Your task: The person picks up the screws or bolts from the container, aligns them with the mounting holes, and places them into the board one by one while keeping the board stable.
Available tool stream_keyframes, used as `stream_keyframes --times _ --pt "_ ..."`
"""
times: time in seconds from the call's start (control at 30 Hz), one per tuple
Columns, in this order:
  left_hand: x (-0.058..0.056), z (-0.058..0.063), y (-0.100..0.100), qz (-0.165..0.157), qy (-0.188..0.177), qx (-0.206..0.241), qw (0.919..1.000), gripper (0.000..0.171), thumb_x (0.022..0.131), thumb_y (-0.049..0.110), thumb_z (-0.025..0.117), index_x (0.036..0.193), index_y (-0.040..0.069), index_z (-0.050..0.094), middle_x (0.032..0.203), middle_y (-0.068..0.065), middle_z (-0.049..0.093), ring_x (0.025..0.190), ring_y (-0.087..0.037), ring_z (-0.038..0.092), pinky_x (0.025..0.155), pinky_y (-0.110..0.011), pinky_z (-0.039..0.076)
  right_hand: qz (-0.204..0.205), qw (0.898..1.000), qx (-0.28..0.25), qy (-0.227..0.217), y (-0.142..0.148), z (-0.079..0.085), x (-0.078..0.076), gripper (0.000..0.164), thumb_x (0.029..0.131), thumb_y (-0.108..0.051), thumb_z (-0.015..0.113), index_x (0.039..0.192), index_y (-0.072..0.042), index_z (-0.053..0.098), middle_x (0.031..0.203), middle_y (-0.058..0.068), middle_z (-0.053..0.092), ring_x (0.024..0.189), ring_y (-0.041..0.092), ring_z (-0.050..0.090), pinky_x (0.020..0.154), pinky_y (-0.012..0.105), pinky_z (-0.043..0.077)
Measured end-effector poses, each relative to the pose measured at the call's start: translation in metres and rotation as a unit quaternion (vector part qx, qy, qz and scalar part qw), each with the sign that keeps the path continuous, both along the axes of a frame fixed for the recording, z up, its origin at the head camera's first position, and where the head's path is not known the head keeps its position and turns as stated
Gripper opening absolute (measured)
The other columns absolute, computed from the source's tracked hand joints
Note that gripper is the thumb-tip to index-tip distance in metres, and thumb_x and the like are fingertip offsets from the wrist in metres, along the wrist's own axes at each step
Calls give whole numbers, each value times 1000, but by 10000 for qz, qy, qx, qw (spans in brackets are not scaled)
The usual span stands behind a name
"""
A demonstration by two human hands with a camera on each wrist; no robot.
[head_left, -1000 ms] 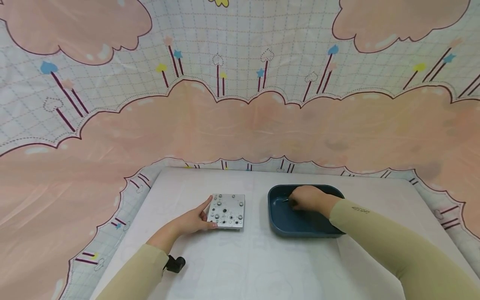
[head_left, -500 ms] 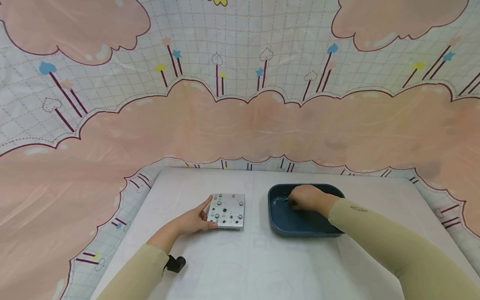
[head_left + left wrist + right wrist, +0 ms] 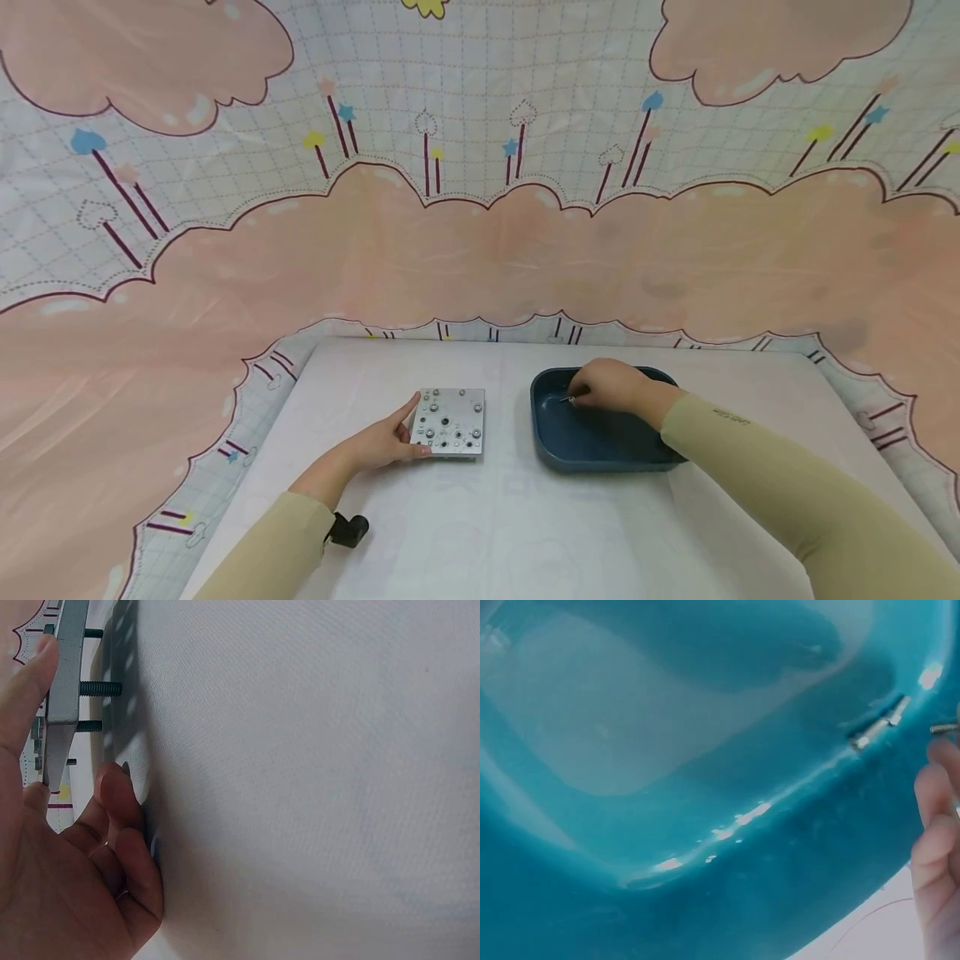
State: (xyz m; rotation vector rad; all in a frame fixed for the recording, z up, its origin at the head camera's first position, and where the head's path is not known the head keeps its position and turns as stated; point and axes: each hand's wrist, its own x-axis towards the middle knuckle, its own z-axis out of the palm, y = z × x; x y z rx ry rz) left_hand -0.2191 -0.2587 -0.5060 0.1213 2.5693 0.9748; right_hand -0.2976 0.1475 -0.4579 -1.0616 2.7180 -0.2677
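Note:
My left hand (image 3: 382,442) grips the left edge of a square silver metal plate (image 3: 459,423), which has several screws and holes on its face. Threaded screw ends (image 3: 100,688) stick out from the plate's underside in the left wrist view, and the plate is raised off the table there. Over the dark blue tray (image 3: 607,462), my right hand (image 3: 613,387) pinches a small screw (image 3: 943,729) with its threaded end showing. More screws (image 3: 881,724) lie in the tray along the foot of its wall. Part of the right hand is out of the right wrist view.
The table (image 3: 495,533) has a white cover. A patterned cloth (image 3: 480,258) hangs behind and around it. A black wrist device (image 3: 348,530) sits at the left cuff.
My right hand has risen slightly in the tray, and a screw now shows at its fingertips. The left hand and the plate hold their place; the head view has shifted a little.

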Motion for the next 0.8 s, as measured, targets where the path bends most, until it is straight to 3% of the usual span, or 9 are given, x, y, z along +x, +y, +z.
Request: stream_keyframes --times 0.2,0.43,0.63,0.8 --pt "1 -4 -1 -9 0 7 10000 111 77 46 83 161 29 11 88 -5 51 75 -18 46 68 -33 36 2 9994 -353 -12 -6 11 7 19 93 -23 71 108 -14 78 100 -6 73 90 10 65 83 35 52" --pt "0 -2 -3 -73 60 112 9999 111 78 44 83 161 26 11 87 -6 51 74 -19 46 66 -33 37 -614 9933 -883 -427 -17 20 13 23 94 -28 69 113 -16 76 103 -6 72 88 7 64 82 34 53" --pt "-1 1 -2 -59 6 101 9999 111 78 45 83 161 27 11 88 -6 51 75 -19 46 66 -33 36 -848 9840 -1366 -764 -37 24 17 22 94 -28 69 112 -16 76 99 -7 72 80 7 63 74 29 53" --pt "0 1 -2 -67 17 103 9999 112 77 45 83 161 26 11 87 -6 50 74 -19 45 66 -33 36 -923 9747 -1749 -1037 -60 25 20 18 94 -24 70 109 -15 74 93 -6 72 75 19 67 65 28 52"
